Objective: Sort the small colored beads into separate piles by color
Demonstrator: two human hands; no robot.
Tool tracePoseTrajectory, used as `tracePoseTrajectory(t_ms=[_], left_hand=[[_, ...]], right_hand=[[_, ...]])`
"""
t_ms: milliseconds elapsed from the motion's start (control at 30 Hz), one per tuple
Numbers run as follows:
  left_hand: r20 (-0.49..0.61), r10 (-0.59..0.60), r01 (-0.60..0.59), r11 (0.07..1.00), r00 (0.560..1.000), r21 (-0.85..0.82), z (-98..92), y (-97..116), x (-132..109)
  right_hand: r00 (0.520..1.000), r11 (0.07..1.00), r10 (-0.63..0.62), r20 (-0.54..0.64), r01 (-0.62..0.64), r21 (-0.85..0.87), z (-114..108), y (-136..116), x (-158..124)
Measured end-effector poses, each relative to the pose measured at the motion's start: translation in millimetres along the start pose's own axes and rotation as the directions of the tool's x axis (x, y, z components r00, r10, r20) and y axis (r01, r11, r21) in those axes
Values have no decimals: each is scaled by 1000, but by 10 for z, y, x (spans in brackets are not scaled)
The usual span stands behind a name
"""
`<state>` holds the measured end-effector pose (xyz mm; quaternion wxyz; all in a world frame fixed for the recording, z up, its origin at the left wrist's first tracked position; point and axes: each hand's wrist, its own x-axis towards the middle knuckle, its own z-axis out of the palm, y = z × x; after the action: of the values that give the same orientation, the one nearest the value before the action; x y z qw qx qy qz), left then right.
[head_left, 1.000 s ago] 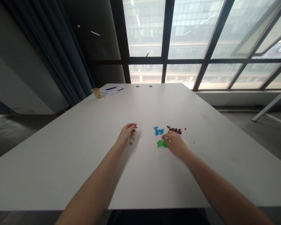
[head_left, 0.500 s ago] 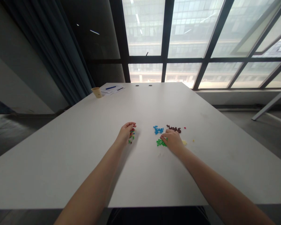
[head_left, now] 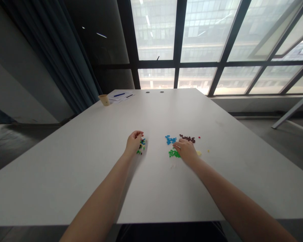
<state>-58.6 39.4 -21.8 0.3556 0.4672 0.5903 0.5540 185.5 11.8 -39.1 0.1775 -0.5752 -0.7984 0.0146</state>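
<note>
Overall, a white rectangular table (head_left: 151, 114) bore small plastic bricks in heaps. The right hand (head_left: 187, 151), narrowly curled, touched the green heap (head_left: 174, 154), near the blue heap (head_left: 170, 140); the left hand (head_left: 133, 143), also curled, lay beside the mixed-colour heap (head_left: 141, 146). Any grip was unclear.

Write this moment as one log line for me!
left hand: at mixed-colour pieces | right hand: beside green pieces | nearby: blue pieces, dark red pieces
</note>
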Motion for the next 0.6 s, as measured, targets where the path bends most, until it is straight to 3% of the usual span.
tracePoseTrajectory(t_ms=[100, 200, 367, 467, 600], left_hand=[[5, 184, -182, 970, 983, 161, -26, -39, 4], [57, 262, -265, 895, 963, 358, -30, -82, 0], [229, 222, -315, 542, 948, 779, -5, -157, 2], [302, 220, -369, 411, 928, 834, 12, -179, 3], [333, 229, -398, 368, 915, 840, 42, -184, 8]], right_hand=[[1000, 1000, -2, 11, 1, 13, -1, -21, -2], [999, 1000, 16, 30, -16, 7, -6, -43, 12], [997, 999, 39, 67, -38, -19, 3, -48, 37], [997, 999, 30, 70, -29, -21, 1, -33, 41], [997, 999, 47, 60, -48, 10, -57, 18, 42]])
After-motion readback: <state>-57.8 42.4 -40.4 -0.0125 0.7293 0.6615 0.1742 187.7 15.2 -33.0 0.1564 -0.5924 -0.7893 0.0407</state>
